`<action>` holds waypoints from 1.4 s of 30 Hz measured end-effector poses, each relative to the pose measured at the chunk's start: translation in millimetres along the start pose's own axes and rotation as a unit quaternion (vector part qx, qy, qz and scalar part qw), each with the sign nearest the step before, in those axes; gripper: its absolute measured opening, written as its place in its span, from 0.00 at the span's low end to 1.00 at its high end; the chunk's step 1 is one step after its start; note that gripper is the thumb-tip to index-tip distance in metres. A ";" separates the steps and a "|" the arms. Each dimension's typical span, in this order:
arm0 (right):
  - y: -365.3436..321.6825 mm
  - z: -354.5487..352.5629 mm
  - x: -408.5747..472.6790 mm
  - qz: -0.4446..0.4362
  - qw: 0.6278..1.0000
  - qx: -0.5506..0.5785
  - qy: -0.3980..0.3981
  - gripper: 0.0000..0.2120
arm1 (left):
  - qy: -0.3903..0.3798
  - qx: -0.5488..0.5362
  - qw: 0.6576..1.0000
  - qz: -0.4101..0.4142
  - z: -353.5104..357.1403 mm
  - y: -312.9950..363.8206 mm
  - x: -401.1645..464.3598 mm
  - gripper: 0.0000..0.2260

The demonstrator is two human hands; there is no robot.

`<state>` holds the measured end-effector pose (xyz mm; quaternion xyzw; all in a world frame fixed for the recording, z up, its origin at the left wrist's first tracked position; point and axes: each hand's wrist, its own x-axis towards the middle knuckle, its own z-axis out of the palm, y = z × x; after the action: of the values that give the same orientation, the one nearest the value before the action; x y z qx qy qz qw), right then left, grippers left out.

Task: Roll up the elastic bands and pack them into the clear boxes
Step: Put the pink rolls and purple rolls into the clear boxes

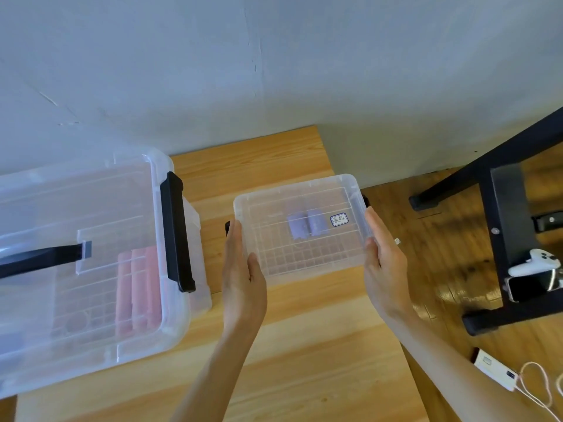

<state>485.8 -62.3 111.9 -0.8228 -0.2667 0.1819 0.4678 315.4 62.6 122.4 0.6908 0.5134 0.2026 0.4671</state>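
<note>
Clear plastic is sitting between two flat palms: the left hand (242, 269) is pressing against the left side of the small clear box (300, 226), fingers straight and together, while the right hand (385, 260) is pressing the right side in the same way, fingers extended along the box's edge. Neither hand is curling round anything. The box is wearing its lid, and two rolled purple bands (307, 225) are showing through it, lying side by side near the middle, next to a small white label (339, 219) with a blue border. The box is resting on the wooden table (304, 360), near its far right corner. Well to the left, the large clear box (91, 263) is lying on the same table, lidded, with black latches, and pink rolled bands (138, 290) are showing inside it. To the right, on the floor, a black stand (502, 239) is holding a white controller (534, 261)
</note>
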 end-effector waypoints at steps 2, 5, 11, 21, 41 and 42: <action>1.5 -0.6 0.3 -0.003 1.000 0.003 -0.005 0.23 | 0.003 0.003 1.000 0.003 1.2 -2.2 -0.8 0.27; 4.5 -0.5 1.1 -0.019 1.000 0.000 -0.006 0.23 | 0.009 -0.002 1.000 -0.003 2.9 -4.0 -1.5 0.26; 8.3 3.4 -3.1 -0.014 0.999 0.023 0.047 0.19 | 0.046 -0.054 0.997 -0.021 9.1 -1.0 -5.5 0.22; -6.0 17.7 0.2 0.023 0.997 0.061 0.051 0.18 | 0.105 -0.072 0.991 -0.041 3.3 -4.9 -3.6 0.21; -15.4 11.8 -1.5 0.180 0.957 0.177 0.146 0.15 | 0.121 -0.133 0.981 -0.073 1.8 -6.4 -2.3 0.21; -16.1 10.3 -0.9 0.194 0.951 0.191 0.149 0.15 | 0.125 -0.150 0.977 -0.087 0.8 -6.3 -1.9 0.20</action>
<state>475.1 -49.2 120.8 -0.7715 0.0107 0.1922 0.6064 311.9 60.8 117.0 0.5348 0.5893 0.3213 0.5132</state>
